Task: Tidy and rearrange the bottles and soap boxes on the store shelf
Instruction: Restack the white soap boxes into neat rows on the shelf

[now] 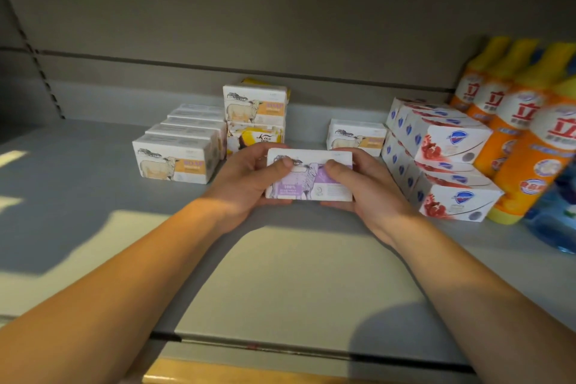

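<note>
A white soap box with a purple sheep picture (pixel 308 184) is held in the middle of the shelf by both hands. My left hand (pixel 249 178) grips its left end, thumb on the front face. My right hand (pixel 367 187) grips its right end the same way. To the left stands a row of white and orange sheep soap boxes (pixel 174 162). Behind the held box, one orange sheep box (pixel 254 104) sits on top of a yellow-print box (pixel 255 137). Another orange sheep box (pixel 355 135) stands at the back right.
Two stacked rows of white boxes with red pomegranate print (pixel 448 162) fill the right side. Orange and yellow bottles (pixel 523 134) stand in a row at the far right, with a blue bottle (pixel 558 215) nearest me. The grey shelf (pixel 93 196) has a lit front area.
</note>
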`<state>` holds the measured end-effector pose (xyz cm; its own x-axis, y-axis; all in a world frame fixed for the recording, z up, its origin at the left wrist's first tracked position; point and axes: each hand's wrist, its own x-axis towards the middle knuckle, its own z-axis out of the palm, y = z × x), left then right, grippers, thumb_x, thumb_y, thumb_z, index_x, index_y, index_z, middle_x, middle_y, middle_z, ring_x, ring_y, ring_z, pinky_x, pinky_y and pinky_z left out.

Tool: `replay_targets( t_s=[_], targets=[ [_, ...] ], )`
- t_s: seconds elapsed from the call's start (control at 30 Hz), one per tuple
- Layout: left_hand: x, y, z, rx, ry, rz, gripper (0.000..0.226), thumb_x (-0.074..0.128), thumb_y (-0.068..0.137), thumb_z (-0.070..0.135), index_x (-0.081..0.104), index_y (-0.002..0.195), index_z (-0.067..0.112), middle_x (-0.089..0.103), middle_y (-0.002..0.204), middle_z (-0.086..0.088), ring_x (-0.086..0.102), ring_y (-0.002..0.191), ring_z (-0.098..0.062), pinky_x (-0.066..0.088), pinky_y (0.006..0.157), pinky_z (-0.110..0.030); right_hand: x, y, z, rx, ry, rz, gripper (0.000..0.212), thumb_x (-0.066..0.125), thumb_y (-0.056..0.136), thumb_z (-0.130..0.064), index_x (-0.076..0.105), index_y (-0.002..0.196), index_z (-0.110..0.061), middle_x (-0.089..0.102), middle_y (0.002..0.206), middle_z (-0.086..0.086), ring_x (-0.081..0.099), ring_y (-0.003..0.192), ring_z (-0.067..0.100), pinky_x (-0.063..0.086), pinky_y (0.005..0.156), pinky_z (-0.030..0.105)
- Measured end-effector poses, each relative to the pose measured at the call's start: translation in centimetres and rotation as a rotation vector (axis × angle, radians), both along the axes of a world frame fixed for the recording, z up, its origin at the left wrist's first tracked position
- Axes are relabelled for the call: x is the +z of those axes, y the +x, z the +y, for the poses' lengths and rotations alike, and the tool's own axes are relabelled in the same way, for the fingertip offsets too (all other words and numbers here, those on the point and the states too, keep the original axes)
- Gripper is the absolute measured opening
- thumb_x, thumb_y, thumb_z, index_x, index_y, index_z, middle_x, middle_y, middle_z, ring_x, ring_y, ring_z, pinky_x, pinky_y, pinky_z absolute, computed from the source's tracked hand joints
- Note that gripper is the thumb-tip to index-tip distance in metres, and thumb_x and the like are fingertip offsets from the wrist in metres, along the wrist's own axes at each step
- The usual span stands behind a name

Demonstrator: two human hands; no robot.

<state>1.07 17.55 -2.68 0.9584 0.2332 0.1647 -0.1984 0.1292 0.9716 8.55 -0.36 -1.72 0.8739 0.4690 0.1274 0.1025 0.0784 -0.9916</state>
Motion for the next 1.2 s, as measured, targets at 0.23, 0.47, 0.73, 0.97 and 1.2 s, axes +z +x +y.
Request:
replay_targets(
  t_s=[0.23,0.47,0.73,0.97,1.2],
  targets=[
    [0.2,-0.2,-0.2,0.025,-0.046,0.01,0.048,0.067,0.075,0.029,0.064,0.115,0.003,0.071,0.109,-0.017,0.069,0.098,-0.03,0.057,0.083,-0.045,-0.2,0.0,-0.4,0.064,-0.092,0.025,0.022,0.067,0.089,-0.036,0.067,0.101,-0.018,0.076,0.085,0.004,0.071,0.059,0.027,0.053,0.047,0.026],
    [0.6,-0.4,0.2,0.044,-0.012,-0.008,0.036,0.066,0.076,0.036,0.071,0.101,0.01,0.075,0.1,-0.011,0.072,0.091,-0.023,0.059,0.069,-0.034,0.0,-0.2,-0.1,0.044,-0.01,-0.064,0.011,0.063,0.093,-0.027,0.07,0.092,-0.019,0.07,0.093,0.013,0.062,0.047,0.02,0.048,0.041,0.025],
    [0.7,-0.1,0.4,0.045,-0.03,0.192,0.042,0.052,0.086,0.063,0.065,0.106,0.028,0.075,0.09,-0.007,0.072,0.072,-0.038,0.058,0.058,-0.037,1.0,-0.6,-1.1,0.033,-0.001,-0.309,0.038,0.067,0.087,-0.002,0.061,0.105,-0.035,0.07,0.104,-0.01,0.066,0.062,0.021,0.061,0.062,0.037],
    [1.3,-0.3,1.2,0.067,-0.296,0.152,0.022,0.064,0.089,0.033,0.068,0.105,0.018,0.075,0.094,-0.009,0.074,0.076,-0.023,0.057,0.059,-0.031,0.4,-0.8,-0.9,0.167,-0.122,-0.365,0.044,0.075,0.077,-0.015,0.06,0.113,-0.037,0.068,0.109,-0.017,0.07,0.094,0.015,0.056,0.086,0.027],
    [0.8,-0.4,0.4,-0.04,-0.183,-0.039,0.052,0.057,0.085,-0.01,0.052,0.132,0.013,0.068,0.119,-0.006,0.067,0.106,-0.028,0.058,0.079,-0.044,0.0,0.3,-0.6,0.113,0.122,-0.035,0.041,0.063,0.09,-0.003,0.061,0.121,-0.03,0.059,0.128,0.002,0.068,0.106,0.018,0.058,0.087,0.04]
  ],
)
